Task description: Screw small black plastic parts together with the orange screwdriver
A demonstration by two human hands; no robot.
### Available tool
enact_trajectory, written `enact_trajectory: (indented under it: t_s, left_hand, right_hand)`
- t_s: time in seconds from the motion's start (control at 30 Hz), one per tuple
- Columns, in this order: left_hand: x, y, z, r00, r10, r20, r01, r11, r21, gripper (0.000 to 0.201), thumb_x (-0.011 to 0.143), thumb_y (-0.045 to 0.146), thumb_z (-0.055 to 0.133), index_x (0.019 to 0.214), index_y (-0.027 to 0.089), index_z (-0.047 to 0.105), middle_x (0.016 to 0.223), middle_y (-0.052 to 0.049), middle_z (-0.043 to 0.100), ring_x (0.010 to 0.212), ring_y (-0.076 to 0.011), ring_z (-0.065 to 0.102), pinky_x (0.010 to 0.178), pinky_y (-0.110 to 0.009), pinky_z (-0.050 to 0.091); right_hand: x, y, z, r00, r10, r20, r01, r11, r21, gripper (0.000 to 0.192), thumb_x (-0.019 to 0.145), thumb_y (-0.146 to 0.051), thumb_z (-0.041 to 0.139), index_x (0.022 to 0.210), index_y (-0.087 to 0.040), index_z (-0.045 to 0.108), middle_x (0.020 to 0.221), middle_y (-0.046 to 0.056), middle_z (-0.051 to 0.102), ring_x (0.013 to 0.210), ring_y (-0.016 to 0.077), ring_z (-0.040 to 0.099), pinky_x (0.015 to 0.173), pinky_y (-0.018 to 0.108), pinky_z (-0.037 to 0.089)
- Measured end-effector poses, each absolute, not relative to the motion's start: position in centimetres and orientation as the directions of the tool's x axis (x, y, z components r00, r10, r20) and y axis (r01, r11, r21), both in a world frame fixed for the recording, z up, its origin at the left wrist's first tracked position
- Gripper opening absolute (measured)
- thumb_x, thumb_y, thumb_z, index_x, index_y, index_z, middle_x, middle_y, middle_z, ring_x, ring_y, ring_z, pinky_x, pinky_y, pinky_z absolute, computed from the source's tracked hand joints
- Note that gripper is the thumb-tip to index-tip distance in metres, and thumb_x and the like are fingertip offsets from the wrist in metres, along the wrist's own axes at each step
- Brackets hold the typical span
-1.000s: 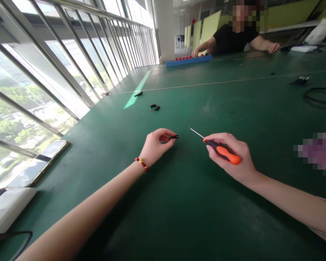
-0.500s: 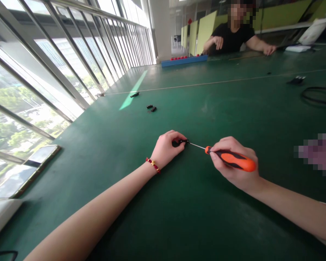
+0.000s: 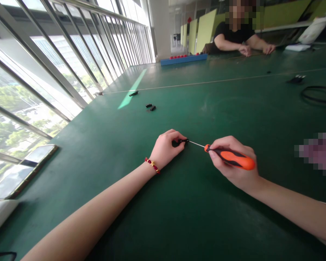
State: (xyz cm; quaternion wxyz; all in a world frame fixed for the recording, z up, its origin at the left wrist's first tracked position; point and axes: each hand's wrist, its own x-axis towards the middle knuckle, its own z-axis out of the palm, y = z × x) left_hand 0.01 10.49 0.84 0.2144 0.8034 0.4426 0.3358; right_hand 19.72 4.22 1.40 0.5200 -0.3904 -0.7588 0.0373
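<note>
My left hand (image 3: 168,146) rests on the green table and pinches a small black part (image 3: 183,141) between thumb and fingers. Most of that part is hidden by the fingers, so its exact kind does not show. An orange-and-black screwdriver (image 3: 237,159) is wrapped in my right hand (image 3: 233,170), its thin shaft pointing left. The tip meets the right end of the black part, or comes very close to it. A red and gold bead bracelet (image 3: 153,165) circles my left wrist.
Small black pieces (image 3: 152,108) lie beyond my left hand, with another black piece (image 3: 134,93) farther off. A phone (image 3: 27,170) lies at the left edge by the railing. Black cable (image 3: 319,94) coils at right. A person (image 3: 233,40) sits across, behind a blue strip (image 3: 183,60).
My hands and the screwdriver hold nearly the same pose. Across the table, the other person's raised hand has come down to the tabletop near their other hand.
</note>
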Motion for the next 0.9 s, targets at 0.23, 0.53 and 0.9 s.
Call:
enact_trajectory:
  t_s: [0.23, 0.53, 0.9]
  left_hand:
    - [0.1, 10.3, 0.7, 0.41, 0.839, 0.357, 0.586, -0.542, 0.602, 0.015, 0.078, 0.018, 0.057, 0.087, 0.017, 0.07, 0.087, -0.003, 0.065, 0.075, -0.0126, 0.06, 0.071, -0.025, 0.05]
    - [0.4, 9.8, 1.3, 0.421, 0.829, 0.367, 0.655, -0.558, 0.509, 0.015, 0.079, 0.017, 0.056, 0.088, 0.018, 0.067, 0.085, -0.002, 0.065, 0.076, -0.0128, 0.061, 0.072, -0.026, 0.05]
    - [0.6, 10.3, 1.1, 0.454, 0.823, 0.342, 0.604, -0.566, 0.561, 0.012, 0.075, 0.019, 0.059, 0.083, 0.019, 0.069, 0.081, 0.0, 0.069, 0.078, -0.0145, 0.063, 0.075, -0.027, 0.05]
  right_hand:
    - [19.4, 4.3, 1.5, -0.047, 0.642, 0.766, 0.536, 0.663, -0.523, 0.014, 0.076, -0.016, 0.065, 0.083, -0.024, 0.056, 0.072, -0.002, 0.063, 0.063, 0.0123, 0.06, 0.058, 0.026, 0.049]
    - [19.5, 4.3, 1.4, -0.031, 0.663, 0.748, 0.487, 0.664, -0.568, 0.017, 0.073, -0.017, 0.066, 0.083, -0.023, 0.053, 0.064, -0.003, 0.054, 0.055, 0.0116, 0.054, 0.05, 0.025, 0.047]
    - [19.5, 6.3, 4.7, 0.077, 0.649, 0.757, 0.55, 0.605, -0.575, 0.038, 0.066, -0.022, 0.07, 0.097, -0.026, 0.047, 0.086, 0.0, 0.056, 0.064, 0.0126, 0.058, 0.052, 0.026, 0.049]
